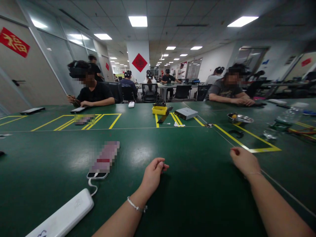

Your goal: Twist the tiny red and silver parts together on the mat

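- Presently, the left hand point(154, 172) is rested on the green tabletop point(197, 184), grip curled closed
- The right hand point(243, 161) is closed in a loose grip near yellow tape point(264, 149)
- The phone point(103, 161) is laid left of the left hand, cabled to a power bank point(64, 215)

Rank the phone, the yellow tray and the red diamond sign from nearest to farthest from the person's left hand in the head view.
1. Phone, on the table just left of the left hand.
2. Yellow tray, across the table, straight ahead.
3. Red diamond sign, on the pillar beyond.
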